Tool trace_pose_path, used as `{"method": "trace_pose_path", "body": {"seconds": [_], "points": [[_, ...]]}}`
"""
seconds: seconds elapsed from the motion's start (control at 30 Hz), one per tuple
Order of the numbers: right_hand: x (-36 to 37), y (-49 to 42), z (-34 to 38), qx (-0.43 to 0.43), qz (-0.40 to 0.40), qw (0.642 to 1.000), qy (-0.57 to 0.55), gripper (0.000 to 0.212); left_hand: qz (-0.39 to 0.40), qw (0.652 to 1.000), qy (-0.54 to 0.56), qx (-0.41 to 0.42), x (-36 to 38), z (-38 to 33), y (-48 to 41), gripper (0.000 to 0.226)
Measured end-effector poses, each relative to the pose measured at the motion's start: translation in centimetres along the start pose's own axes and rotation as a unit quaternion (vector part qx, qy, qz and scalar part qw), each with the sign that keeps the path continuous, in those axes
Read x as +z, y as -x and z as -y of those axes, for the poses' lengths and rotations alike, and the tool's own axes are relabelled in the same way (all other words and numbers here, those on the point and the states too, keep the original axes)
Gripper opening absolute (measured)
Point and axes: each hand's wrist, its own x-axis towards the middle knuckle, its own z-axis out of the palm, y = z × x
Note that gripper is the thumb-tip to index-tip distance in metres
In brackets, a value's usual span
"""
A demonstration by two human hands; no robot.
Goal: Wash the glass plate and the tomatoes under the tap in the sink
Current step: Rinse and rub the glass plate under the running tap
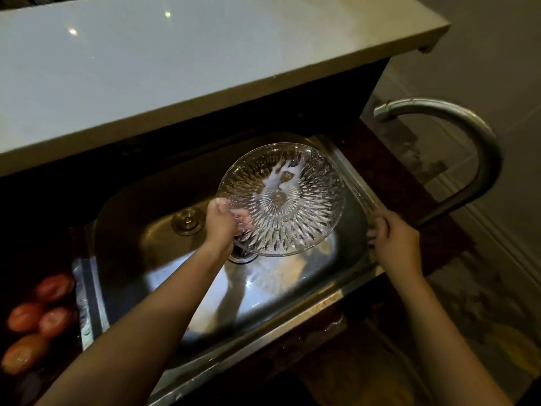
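You're holding glass plate (282, 200) tilted over sink (345, 294), left hand (221, 222) pinching its near-left rim, thumb on top, fingers showing through glass underneath. Right hand (393, 240) resting on sink's right edge, fingers curled together, near tap (468, 142) base. Four tomatoes (38, 320) sitting wet on dark counter left of sink. Plug (188, 221) lying in basin.

There is one view only, from a camera worn on the person's head, looking forward and steeply down into the steel sink (140, 238). It sits close: both forearms enter from the bottom edge. The wide lens bends the pale shelf (146, 68) across the top; the curved tap (468, 148) stands at the right, and the dark tabletop (44, 230) runs off the left edge.
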Motion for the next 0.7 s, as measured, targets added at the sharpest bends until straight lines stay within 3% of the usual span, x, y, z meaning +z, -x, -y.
{"method": "trace_pose_path", "body": {"seconds": [0.17, 0.43, 0.7], "points": [[1.2, -0.5, -0.9, 0.033, -0.043, 0.996, -0.07, 0.021, 0.006, 1.0, 0.009, 0.005, 1.3, -0.7, 0.2, 0.02], [1.8, -1.7, -0.8, 0.08, -0.066, 0.992, -0.072, 0.023, 0.017, 1.0, -0.005, 0.026, 3.1, -2.1, 0.8, 0.019], [1.6, -2.2, -0.4, 0.052, -0.054, 0.997, 0.021, 0.024, 0.023, 0.999, -0.02, 0.032, 3.9, -2.3, 1.0, 0.021]]}}
